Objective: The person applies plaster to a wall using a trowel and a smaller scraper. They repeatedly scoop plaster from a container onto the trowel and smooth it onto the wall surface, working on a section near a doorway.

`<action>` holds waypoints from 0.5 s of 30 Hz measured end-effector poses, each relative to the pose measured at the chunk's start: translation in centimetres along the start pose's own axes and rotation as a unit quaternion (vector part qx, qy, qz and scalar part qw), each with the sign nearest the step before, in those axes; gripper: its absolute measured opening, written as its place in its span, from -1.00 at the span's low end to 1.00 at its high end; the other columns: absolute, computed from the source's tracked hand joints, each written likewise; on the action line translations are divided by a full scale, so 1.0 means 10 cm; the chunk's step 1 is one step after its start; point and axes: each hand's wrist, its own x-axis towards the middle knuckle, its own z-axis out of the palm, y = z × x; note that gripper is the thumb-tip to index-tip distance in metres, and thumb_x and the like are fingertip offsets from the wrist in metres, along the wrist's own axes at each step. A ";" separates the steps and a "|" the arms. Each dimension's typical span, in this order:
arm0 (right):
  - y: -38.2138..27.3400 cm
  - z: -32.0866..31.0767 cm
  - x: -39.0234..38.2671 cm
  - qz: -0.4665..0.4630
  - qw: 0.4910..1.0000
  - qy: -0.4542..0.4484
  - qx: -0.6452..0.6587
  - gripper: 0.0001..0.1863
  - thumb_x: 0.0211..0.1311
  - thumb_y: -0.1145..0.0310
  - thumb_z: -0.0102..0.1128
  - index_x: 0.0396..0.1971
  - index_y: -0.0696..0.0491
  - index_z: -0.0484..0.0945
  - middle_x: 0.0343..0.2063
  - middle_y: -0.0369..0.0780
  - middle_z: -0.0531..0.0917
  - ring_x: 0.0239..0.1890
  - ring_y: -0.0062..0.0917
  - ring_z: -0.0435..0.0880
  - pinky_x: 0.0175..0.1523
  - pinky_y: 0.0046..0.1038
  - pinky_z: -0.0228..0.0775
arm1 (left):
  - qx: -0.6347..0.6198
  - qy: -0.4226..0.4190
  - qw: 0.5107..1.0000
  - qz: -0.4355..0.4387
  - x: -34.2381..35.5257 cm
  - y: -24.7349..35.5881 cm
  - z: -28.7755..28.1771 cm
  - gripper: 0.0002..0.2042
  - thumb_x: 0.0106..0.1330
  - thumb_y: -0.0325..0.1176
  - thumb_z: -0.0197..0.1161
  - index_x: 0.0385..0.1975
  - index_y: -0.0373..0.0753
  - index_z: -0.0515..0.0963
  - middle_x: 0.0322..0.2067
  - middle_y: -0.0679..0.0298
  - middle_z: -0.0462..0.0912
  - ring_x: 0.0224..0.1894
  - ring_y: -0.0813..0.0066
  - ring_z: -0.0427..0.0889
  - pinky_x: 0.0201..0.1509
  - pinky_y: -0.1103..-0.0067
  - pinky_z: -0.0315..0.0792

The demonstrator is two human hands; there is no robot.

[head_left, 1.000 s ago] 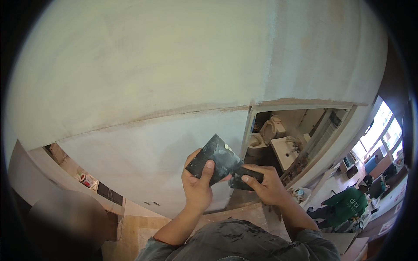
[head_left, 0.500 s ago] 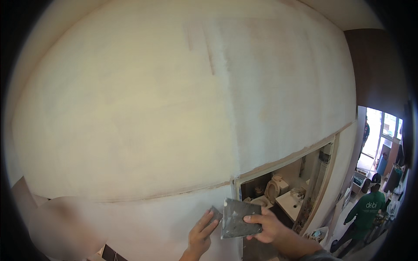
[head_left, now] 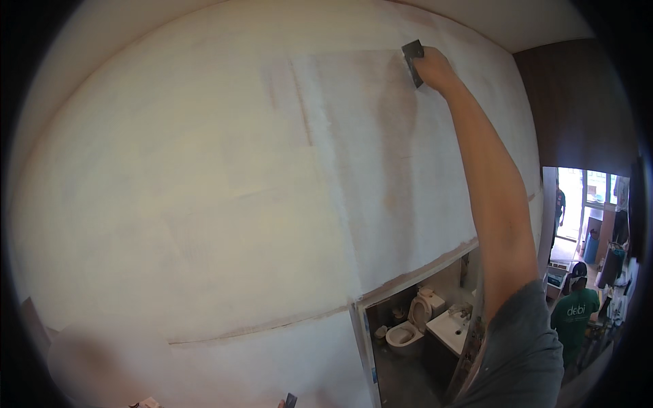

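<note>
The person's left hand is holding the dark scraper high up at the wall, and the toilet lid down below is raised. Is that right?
Not quite: the right hand holds the dark scraper high up at the wall; the left hand barely shows at the lower edge of the head view. The toilet lid is raised, as you say.

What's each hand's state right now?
Left hand: mostly out of frame, beside a dark tool; grip cannot be told.
Right hand: closed, holding a dark flat scraper.
</note>
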 end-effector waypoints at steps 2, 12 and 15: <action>0.10 0.03 0.33 -0.004 0.999 -0.010 -0.053 -0.66 0.25 0.31 0.05 -0.27 0.28 0.67 -0.24 0.11 0.73 -0.12 0.01 0.70 0.01 -0.14 0.50 | 0.018 0.019 1.000 -0.010 -0.13 -0.25 -0.15 -0.56 0.52 -0.60 -0.08 0.37 -0.51 0.27 0.29 -0.05 0.50 0.32 0.15 0.50 0.38 0.38 0.35; 0.00 0.16 0.53 -0.060 0.981 -0.077 -0.167 -0.58 0.22 0.26 0.04 -0.26 0.35 0.66 -0.26 0.19 0.70 -0.17 0.02 0.70 -0.02 -0.12 0.47 | -0.078 0.050 0.993 -0.069 0.07 -0.11 -0.28 -0.52 0.49 -0.63 -0.09 0.41 -0.38 0.29 0.35 -0.06 0.41 0.38 0.10 0.42 0.41 0.35 0.24; -0.16 0.24 0.41 -0.108 0.974 -0.066 -0.188 -0.58 0.19 0.28 0.05 -0.25 0.37 0.66 -0.23 0.22 0.69 -0.14 0.03 0.70 0.01 -0.14 0.49 | -0.052 0.038 0.995 -0.079 0.11 -0.29 -0.37 -0.51 0.49 -0.59 -0.08 0.42 -0.36 0.29 0.37 -0.07 0.38 0.39 0.09 0.40 0.43 0.35 0.20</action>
